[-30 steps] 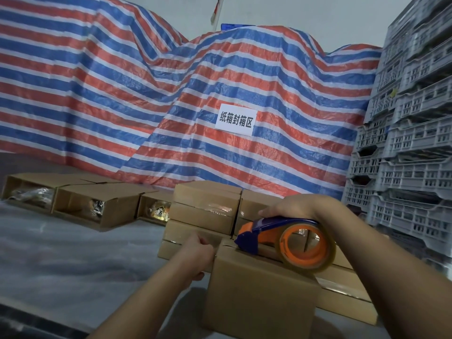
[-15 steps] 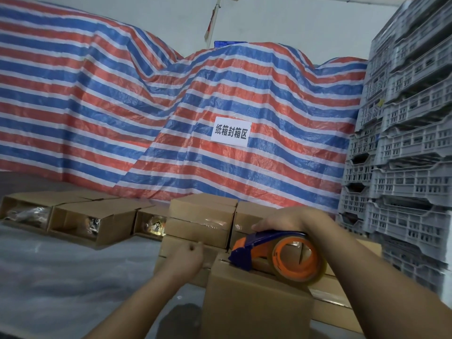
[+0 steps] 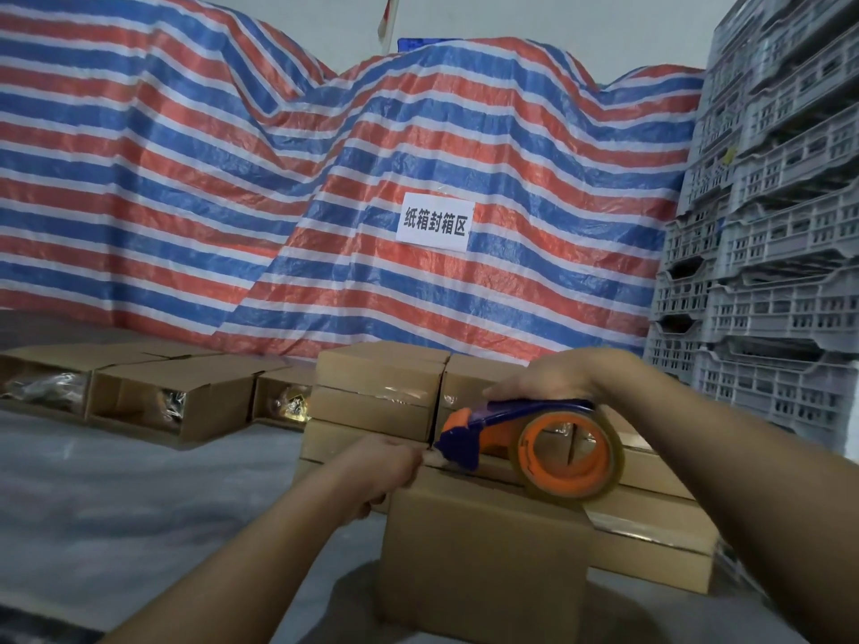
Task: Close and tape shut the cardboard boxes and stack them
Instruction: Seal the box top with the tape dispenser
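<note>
A closed cardboard box (image 3: 483,555) stands on the grey surface right in front of me. My right hand (image 3: 553,374) grips the top of a blue and orange tape dispenser (image 3: 525,439), which rests on the box's top with its roll of clear tape. My left hand (image 3: 381,462) is at the box's far left corner and pinches the tape end coming out of the dispenser's nose. Behind the box stands a stack of taped boxes (image 3: 376,392).
Several open boxes (image 3: 172,402) with wrapped goods inside lie on their sides at the left. More taped boxes (image 3: 650,536) sit low at the right. A striped tarpaulin (image 3: 325,188) with a white sign fills the background. Grey plastic crates (image 3: 767,271) are stacked at the right.
My left hand has come right to the dispenser's nose and now pinches the tape end. The dispenser has stayed on the box top. My view has tilted slightly.
</note>
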Tool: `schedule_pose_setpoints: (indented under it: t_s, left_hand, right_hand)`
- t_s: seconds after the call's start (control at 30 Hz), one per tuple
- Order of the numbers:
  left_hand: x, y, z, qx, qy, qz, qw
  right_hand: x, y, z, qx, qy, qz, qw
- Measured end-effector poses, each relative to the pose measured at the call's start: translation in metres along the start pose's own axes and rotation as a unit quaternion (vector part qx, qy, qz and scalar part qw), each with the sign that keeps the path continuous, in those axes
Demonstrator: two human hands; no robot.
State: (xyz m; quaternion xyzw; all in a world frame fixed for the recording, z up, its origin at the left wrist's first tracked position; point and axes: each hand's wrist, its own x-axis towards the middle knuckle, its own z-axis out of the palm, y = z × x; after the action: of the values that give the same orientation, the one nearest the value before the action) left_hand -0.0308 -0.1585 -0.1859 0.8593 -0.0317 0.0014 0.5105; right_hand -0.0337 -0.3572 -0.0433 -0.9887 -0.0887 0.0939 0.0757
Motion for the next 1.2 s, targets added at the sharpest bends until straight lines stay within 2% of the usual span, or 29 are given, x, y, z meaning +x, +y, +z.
schedule_pose_setpoints:
  t_s: [0.07, 0.23, 0.37, 0.43, 0.5, 0.6, 0.63, 0.67, 0.73, 0.77, 0.83, 0.87, 1.0, 1.1, 1.2]
  left_hand:
    - [0.0, 0.001, -0.001, 0.01, 0.003, -0.003, 1.0]
    - [-0.002, 0.003, -0.001, -0.003, -0.002, -0.018, 1.0]
    - [-0.006, 0.004, 0.001, -0.005, 0.002, -0.016, 1.0]
    - [-0.01, 0.009, 0.0, 0.028, 0.006, -0.006, 1.0]
    - [-0.015, 0.018, -0.004, 0.13, 0.049, 0.041, 0.989]
    - [-0.029, 0.033, -0.002, 0.25, 0.177, 0.191, 0.933]
    - [-0.036, 0.036, 0.003, 0.252, 0.175, 0.252, 0.918]
    - [-0.044, 0.038, 0.009, 0.263, 0.135, 0.297, 0.908]
    - [-0.051, 0.035, 0.026, 0.341, 0.015, 0.306, 0.889]
    - [-0.051, 0.033, 0.032, 0.401, -0.016, 0.289, 0.869]
    - [-0.047, 0.029, 0.036, 0.463, -0.009, 0.287, 0.839]
    - [-0.045, 0.028, 0.036, 0.463, 0.003, 0.294, 0.836]
    - [-0.041, 0.022, 0.034, 0.452, 0.008, 0.311, 0.836]
    - [-0.041, 0.02, 0.033, 0.455, 0.012, 0.309, 0.835]
    - [-0.042, 0.021, 0.033, 0.444, 0.014, 0.309, 0.841]
  right_hand:
    - [-0.007, 0.007, -0.005, 0.015, 0.003, 0.037, 0.999]
    - [-0.029, 0.042, -0.013, -0.07, 0.052, 0.097, 0.991]
    - [-0.03, 0.054, -0.003, -0.069, 0.039, 0.121, 0.99]
    - [-0.025, 0.054, 0.0, -0.068, 0.044, 0.131, 0.988]
    - [-0.022, 0.054, -0.002, -0.064, 0.036, 0.14, 0.987]
    - [-0.017, 0.052, -0.005, -0.04, 0.01, 0.145, 0.989]
    - [-0.016, 0.052, -0.005, -0.034, 0.0, 0.143, 0.989]
    - [-0.014, 0.051, -0.005, -0.032, -0.004, 0.142, 0.989]
    - [-0.013, 0.052, -0.005, -0.036, -0.004, 0.141, 0.989]
    - [-0.012, 0.053, -0.004, -0.037, -0.006, 0.141, 0.989]
    - [-0.012, 0.055, -0.005, -0.025, -0.015, 0.138, 0.99]
    - [-0.012, 0.058, -0.006, -0.017, -0.019, 0.134, 0.991]
    - [-0.02, 0.082, -0.01, 0.005, 0.013, 0.097, 0.995]
    - [-0.039, 0.112, -0.015, 0.085, 0.057, 0.084, 0.991]
    - [-0.057, 0.129, -0.01, 0.01, 0.012, 0.124, 0.992]
